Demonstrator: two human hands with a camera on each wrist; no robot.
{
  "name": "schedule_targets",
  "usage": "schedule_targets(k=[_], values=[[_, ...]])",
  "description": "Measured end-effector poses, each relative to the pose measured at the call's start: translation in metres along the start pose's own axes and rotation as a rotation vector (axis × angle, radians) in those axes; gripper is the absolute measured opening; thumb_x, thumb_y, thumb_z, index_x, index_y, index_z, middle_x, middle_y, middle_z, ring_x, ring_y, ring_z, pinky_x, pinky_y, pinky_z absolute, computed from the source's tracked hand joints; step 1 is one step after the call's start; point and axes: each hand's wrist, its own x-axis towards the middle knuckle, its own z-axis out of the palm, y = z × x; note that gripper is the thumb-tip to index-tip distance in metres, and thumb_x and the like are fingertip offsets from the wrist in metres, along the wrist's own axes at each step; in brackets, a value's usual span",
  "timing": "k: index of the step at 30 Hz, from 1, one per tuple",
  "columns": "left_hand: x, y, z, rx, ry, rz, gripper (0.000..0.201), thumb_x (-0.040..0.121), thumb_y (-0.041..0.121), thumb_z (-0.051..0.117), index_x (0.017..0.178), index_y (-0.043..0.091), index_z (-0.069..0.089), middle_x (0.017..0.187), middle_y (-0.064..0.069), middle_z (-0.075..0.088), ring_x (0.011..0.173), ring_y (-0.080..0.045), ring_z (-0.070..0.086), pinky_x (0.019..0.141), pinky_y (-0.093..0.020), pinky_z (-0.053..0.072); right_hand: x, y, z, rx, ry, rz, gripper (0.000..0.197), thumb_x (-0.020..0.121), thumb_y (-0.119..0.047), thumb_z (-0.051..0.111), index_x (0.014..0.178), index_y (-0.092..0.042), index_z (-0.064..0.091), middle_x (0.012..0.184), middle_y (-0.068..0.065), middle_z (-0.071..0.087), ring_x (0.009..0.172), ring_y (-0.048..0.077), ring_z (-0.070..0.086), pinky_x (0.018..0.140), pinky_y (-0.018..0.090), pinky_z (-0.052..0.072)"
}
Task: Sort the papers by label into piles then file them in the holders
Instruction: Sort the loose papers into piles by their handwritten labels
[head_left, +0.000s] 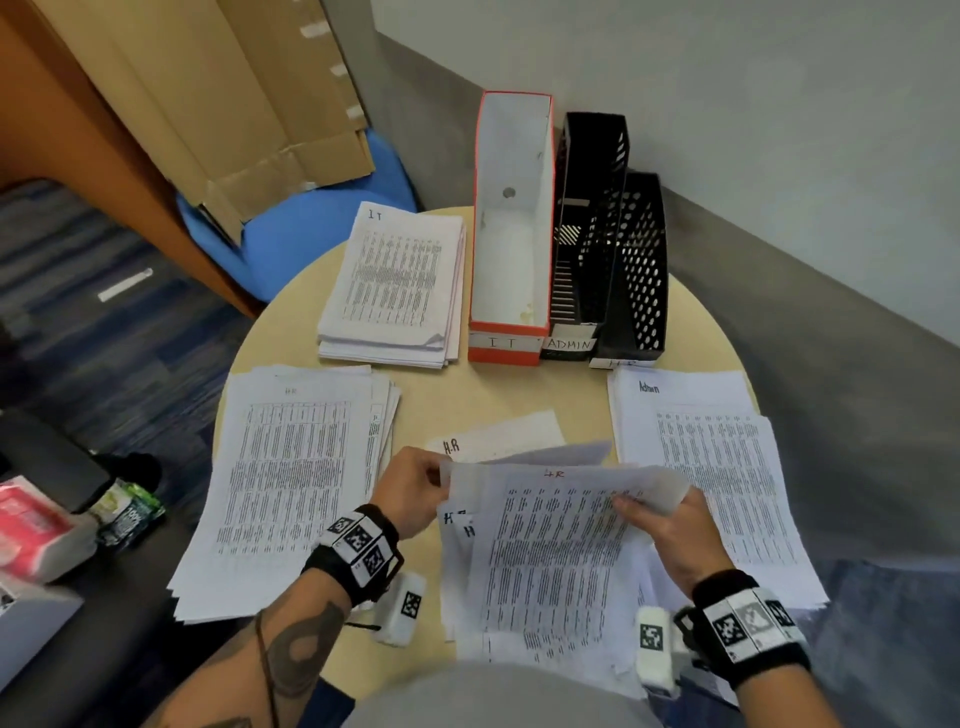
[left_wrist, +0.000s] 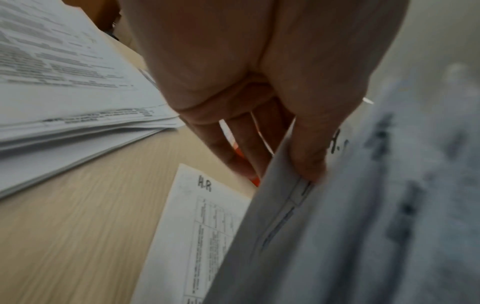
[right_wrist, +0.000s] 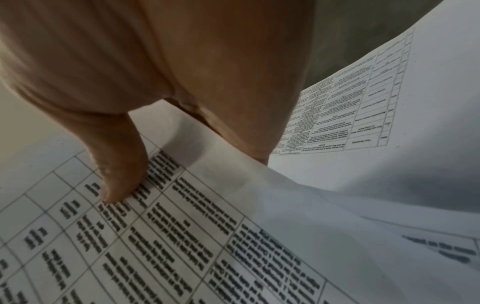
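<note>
While the loose HR sheets (head_left: 550, 540) are pinched at their top corners by the left hand (head_left: 410, 493) and right hand (head_left: 670, 525), slippage into the Admin pile (head_left: 727, 467) is risked by uneven lifting.

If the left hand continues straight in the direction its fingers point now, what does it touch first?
Probably the loose H.R sheet on the table, just beyond the left hand, which pinches the held HR papers. The orange IT holder stands farther along; depth is unclear.
</note>
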Motion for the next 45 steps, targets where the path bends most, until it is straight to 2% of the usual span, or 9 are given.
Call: schedule_targets(k=[6,10,13,20,24,28,34,39,45], values=[[-0.025,0.007,0.003,-0.091,-0.005,0.007,0.019,0.084,-0.002,0.076,0.066,0.002,0.075,0.069,-0.022,0.071,0.062,-0.017,0.061,0.062,-0.036,0.052,0.004,0.0,0.004,0.106,-0.083,-0.067,0.063,0.074,0.013,0.078,0.129,-0.013,0.06,0.106,0.015,0.071,0.097,0.025,0.071,0.078,0.029,0.06],[-0.032,0.028,0.0,-0.177,-0.107,0.07,0.006,0.089,0.006,0.078,0.088,0.009,0.083,0.088,-0.004,0.081,0.084,-0.018,0.076,0.072,-0.034,0.061,0.004,0.0,0.001,0.099,-0.119,-0.018,0.082,0.049,-0.036,0.101,0.119,-0.008,0.069,0.103,0.015,0.076,0.101,0.03,0.073,0.086,0.038,0.061],[-0.027,0.029,-0.005,-0.14,-0.05,0.042,0.017,0.088,0.021,0.079,0.077,0.009,0.078,0.069,-0.005,0.072,0.062,-0.013,0.062,0.062,-0.032,0.049,0.002,0.001,-0.001,0.051,-0.075,-0.015,0.1,0.03,-0.059,0.099,0.109,-0.004,0.071,0.098,0.015,0.077,0.097,0.031,0.073,0.089,0.047,0.058],[-0.021,0.035,-0.007,-0.238,0.116,-0.015,0.038,0.07,-0.007,0.089,0.1,0.014,0.078,0.074,-0.018,0.076,0.067,-0.024,0.07,0.076,-0.047,0.062,-0.006,-0.002,-0.004,0.076,-0.066,-0.029,0.075,0.048,-0.039,0.099,0.107,-0.002,0.071,0.095,0.014,0.078,0.098,0.034,0.073,0.084,0.041,0.058],[-0.017,0.036,-0.004,-0.268,0.142,0.003,0.029,0.074,-0.005,0.086,0.097,0.012,0.079,0.083,-0.018,0.078,0.079,-0.039,0.074,0.078,-0.054,0.062,-0.008,-0.003,-0.003,0.065,-0.044,-0.046,0.097,0.033,-0.061,0.097,0.108,-0.006,0.073,0.099,0.011,0.078,0.098,0.027,0.074,0.087,0.041,0.057],[-0.015,0.032,-0.006,-0.041,-0.041,0.043,0.019,0.093,0.008,0.073,0.106,0.02,0.082,0.099,0.007,0.08,0.096,-0.013,0.076,0.088,-0.036,0.062,-0.009,-0.004,-0.004,0.117,0.017,-0.052,0.089,0.034,-0.052,0.099,0.106,-0.006,0.073,0.098,0.011,0.079,0.097,0.027,0.075,0.078,0.03,0.058],[-0.016,0.034,-0.007,0.191,-0.022,0.122,0.015,0.092,0.015,0.074,0.087,0.023,0.085,0.081,0.017,0.078,0.078,-0.003,0.075,0.07,-0.023,0.06,-0.007,-0.002,-0.007,0.142,-0.014,-0.037,0.1,0.032,-0.055,0.1,0.112,-0.004,0.07,0.105,0.016,0.077,0.102,0.031,0.073,0.093,0.048,0.056],[-0.017,0.034,-0.007,0.119,0.047,0.078,0.014,0.082,0.003,0.08,0.075,0.015,0.083,0.073,0.009,0.078,0.073,-0.01,0.075,0.072,-0.026,0.061,-0.011,-0.002,-0.007,0.154,-0.011,-0.079,0.094,0.04,-0.049,0.101,0.115,-0.003,0.069,0.105,0.017,0.076,0.102,0.031,0.073,0.082,0.032,0.06],[-0.017,0.03,-0.009,-0.042,0.084,0.003,0.015,0.069,0.007,0.092,0.067,0.002,0.078,0.066,-0.003,0.076,0.059,-0.01,0.068,0.058,-0.025,0.055,-0.015,-0.001,-0.004,0.135,0.041,-0.068,0.068,0.056,-0.037,0.096,0.11,-0.004,0.073,0.105,0.014,0.078,0.104,0.033,0.073,0.094,0.047,0.055]])
